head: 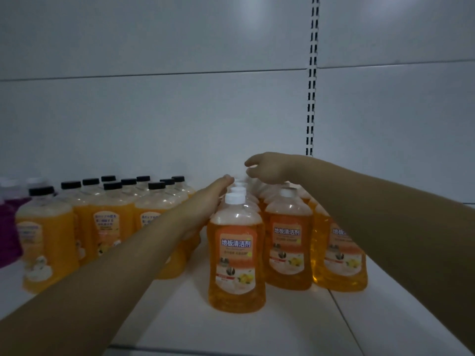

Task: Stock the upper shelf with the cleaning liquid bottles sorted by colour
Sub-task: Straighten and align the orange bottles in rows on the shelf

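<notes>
Left hand (205, 199) lies flat, fingers straight, against the white-capped orange bottles (236, 253); right hand (270, 167) hovers above their back row, fingers loosely curled, holding nothing; white shelf (257, 330), grey back panel (180, 111).

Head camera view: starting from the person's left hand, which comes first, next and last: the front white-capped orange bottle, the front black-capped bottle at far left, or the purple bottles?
1. Front white-capped orange bottle, just right of the left hand.
2. Front black-capped bottle, well to the left.
3. Purple bottles, at the left edge, farthest.
</notes>
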